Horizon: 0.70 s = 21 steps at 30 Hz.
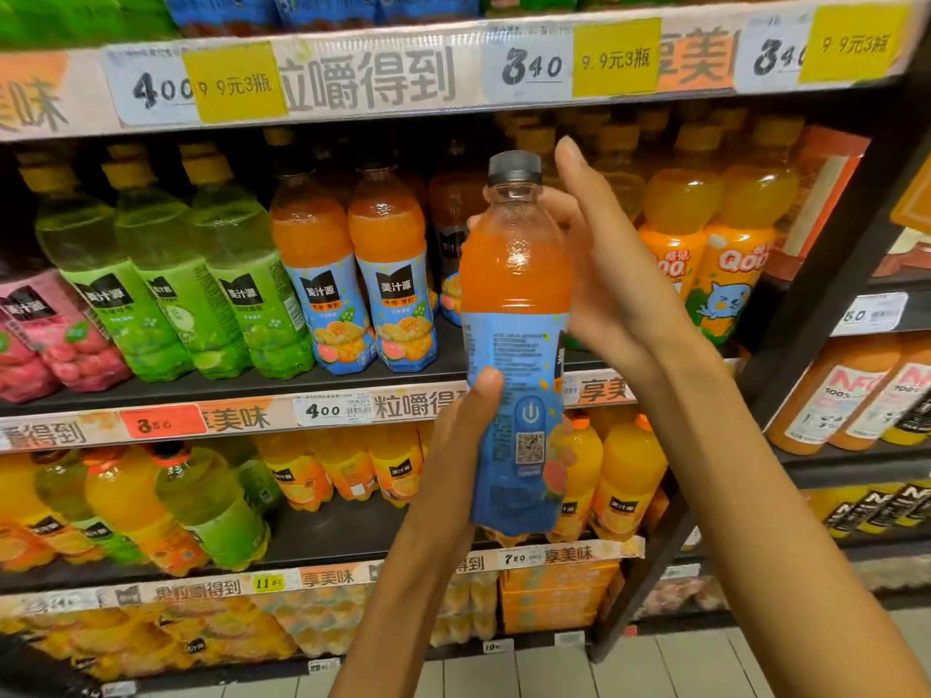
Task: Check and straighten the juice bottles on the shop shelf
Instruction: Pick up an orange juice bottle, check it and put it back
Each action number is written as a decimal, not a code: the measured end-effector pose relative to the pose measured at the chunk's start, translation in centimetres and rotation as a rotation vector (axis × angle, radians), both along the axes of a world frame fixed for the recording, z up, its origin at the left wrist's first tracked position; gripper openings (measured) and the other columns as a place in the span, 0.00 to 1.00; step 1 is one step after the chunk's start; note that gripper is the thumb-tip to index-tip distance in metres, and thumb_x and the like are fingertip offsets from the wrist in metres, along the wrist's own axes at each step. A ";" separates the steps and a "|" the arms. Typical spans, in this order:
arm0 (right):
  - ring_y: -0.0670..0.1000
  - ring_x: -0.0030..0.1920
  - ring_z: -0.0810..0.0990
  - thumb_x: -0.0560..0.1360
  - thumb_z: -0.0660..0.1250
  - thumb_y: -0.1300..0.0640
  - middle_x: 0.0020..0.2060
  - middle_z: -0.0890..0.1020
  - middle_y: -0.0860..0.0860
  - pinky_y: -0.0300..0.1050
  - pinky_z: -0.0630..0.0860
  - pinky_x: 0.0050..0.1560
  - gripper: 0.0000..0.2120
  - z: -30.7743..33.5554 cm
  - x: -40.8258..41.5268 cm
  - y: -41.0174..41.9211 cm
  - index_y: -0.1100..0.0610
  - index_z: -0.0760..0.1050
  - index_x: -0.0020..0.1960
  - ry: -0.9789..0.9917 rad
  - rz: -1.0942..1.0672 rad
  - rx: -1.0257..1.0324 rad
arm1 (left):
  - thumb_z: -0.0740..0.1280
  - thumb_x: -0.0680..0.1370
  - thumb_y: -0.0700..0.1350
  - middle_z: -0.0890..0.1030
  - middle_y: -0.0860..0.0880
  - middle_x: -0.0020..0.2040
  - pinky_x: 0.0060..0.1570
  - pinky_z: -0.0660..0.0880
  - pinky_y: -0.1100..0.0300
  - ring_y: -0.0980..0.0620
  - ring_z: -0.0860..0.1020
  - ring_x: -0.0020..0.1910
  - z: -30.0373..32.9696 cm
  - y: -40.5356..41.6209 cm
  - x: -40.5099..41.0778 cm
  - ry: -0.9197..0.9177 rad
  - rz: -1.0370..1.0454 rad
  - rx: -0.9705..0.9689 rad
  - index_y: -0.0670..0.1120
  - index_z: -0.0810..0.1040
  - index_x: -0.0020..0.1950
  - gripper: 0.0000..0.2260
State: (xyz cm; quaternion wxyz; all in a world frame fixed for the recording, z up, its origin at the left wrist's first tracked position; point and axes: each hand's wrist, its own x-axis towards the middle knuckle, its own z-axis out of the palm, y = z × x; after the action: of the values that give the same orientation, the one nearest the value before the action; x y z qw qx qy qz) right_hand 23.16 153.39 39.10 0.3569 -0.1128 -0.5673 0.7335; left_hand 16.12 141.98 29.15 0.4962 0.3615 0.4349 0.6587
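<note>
Head view took in the shop shelf (312, 390) first, a dark rack of several tiers with price strips along each front edge, and a second rack (851, 455) standing at an angle to my right. On the middle tier stood the rows of juice bottles: pink ones (35, 340) at the far left, then green bottles (166, 279), then two orange bottles with blue labels (352, 274), and to the right the yellow-orange Qoo bottles (705, 244). The tier below carried more yellow and green bottles (166, 501), leaning in the wide lens. White and yellow price tags (574, 63) hung on the strip above.

In front of that middle tier, off the shelf and in the air, I held one orange juice bottle (516, 314) upright, its black cap (515, 168) on top and the back of its blue label, with small print and a QR code, turned toward me. My left hand (463, 445) gripped the lower part of the bottle, the thumb pressed on the label's left edge and the fingers curled behind. My right hand (604, 274) wrapped the upper part from behind and the right side, the index finger raised straight beside the cap.
</note>
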 end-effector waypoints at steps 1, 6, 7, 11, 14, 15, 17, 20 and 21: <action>0.54 0.49 0.83 0.80 0.55 0.44 0.46 0.84 0.57 0.47 0.80 0.51 0.24 0.0 -0.1 0.0 0.63 0.75 0.60 0.007 0.034 -0.023 | 0.73 0.59 0.70 0.83 0.43 0.44 0.43 0.79 0.52 0.47 0.82 0.38 -0.1 -0.3 -0.1 -0.059 -0.083 0.000 0.40 0.79 0.56 0.39; 0.53 0.39 0.83 0.81 0.56 0.47 0.36 0.83 0.54 0.45 0.80 0.41 0.18 0.1 -0.5 -0.1 0.60 0.76 0.49 0.058 0.014 -0.018 | 0.68 0.68 0.67 0.85 0.43 0.49 0.50 0.79 0.49 0.47 0.83 0.43 0.0 -0.2 0.1 0.023 -0.046 -0.015 0.49 0.83 0.54 0.26; 0.53 0.38 0.83 0.81 0.57 0.48 0.36 0.83 0.53 0.44 0.80 0.39 0.17 0.2 -0.4 -0.1 0.60 0.77 0.48 0.055 -0.037 0.002 | 0.66 0.70 0.66 0.85 0.43 0.48 0.50 0.79 0.49 0.47 0.83 0.44 0.1 -0.1 0.0 0.082 0.024 -0.022 0.48 0.82 0.55 0.25; 0.53 0.40 0.83 0.80 0.60 0.48 0.37 0.84 0.53 0.42 0.80 0.40 0.15 0.3 -0.6 0.0 0.58 0.78 0.48 0.011 -0.246 0.128 | 0.62 0.69 0.65 0.80 0.44 0.38 0.38 0.75 0.54 0.49 0.78 0.37 0.6 0.2 0.3 0.317 0.207 0.024 0.51 0.78 0.52 0.22; 0.50 0.42 0.82 0.80 0.60 0.47 0.40 0.85 0.53 0.42 0.80 0.44 0.15 0.4 -0.5 -0.1 0.57 0.79 0.48 -0.044 -0.220 0.164 | 0.63 0.66 0.66 0.81 0.45 0.35 0.35 0.77 0.57 0.51 0.80 0.34 0.5 0.1 0.6 0.248 0.217 0.019 0.50 0.80 0.46 0.22; 0.49 0.43 0.83 0.80 0.60 0.48 0.41 0.85 0.53 0.42 0.80 0.46 0.15 0.4 -0.4 -0.1 0.57 0.79 0.48 -0.053 -0.184 0.178 | 0.63 0.66 0.66 0.82 0.46 0.37 0.37 0.78 0.55 0.49 0.81 0.36 0.3 0.0 0.3 0.184 0.189 0.014 0.50 0.82 0.46 0.22; 0.50 0.46 0.83 0.80 0.60 0.49 0.44 0.85 0.54 0.44 0.80 0.49 0.14 0.5 -0.3 -0.1 0.57 0.78 0.52 -0.042 -0.135 0.164 | 0.64 0.66 0.66 0.85 0.45 0.42 0.41 0.80 0.53 0.48 0.83 0.39 0.4 -0.3 0.0 0.056 0.089 0.013 0.52 0.84 0.48 0.22; 0.56 0.46 0.83 0.80 0.59 0.49 0.44 0.84 0.57 0.51 0.80 0.51 0.16 0.1 -0.5 -0.3 0.60 0.75 0.58 0.009 -0.035 0.067 | 0.66 0.67 0.67 0.84 0.42 0.45 0.41 0.80 0.53 0.46 0.83 0.40 0.7 -0.7 0.0 -0.030 0.005 -0.001 0.45 0.80 0.57 0.31; 0.56 0.43 0.83 0.80 0.58 0.49 0.42 0.84 0.57 0.50 0.81 0.48 0.16 -0.1 -0.7 -0.3 0.60 0.75 0.56 0.023 -0.016 0.042 | 0.64 0.68 0.67 0.83 0.42 0.44 0.41 0.79 0.53 0.46 0.82 0.40 0.8 -0.7 0.1 -0.031 0.007 -0.008 0.44 0.79 0.58 0.31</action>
State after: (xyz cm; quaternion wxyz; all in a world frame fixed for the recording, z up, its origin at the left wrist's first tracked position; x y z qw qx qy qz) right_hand 22.44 153.10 38.99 0.3716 -0.1015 -0.5776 0.7197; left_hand 16.20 141.32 29.96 0.5021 0.3478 0.4310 0.6642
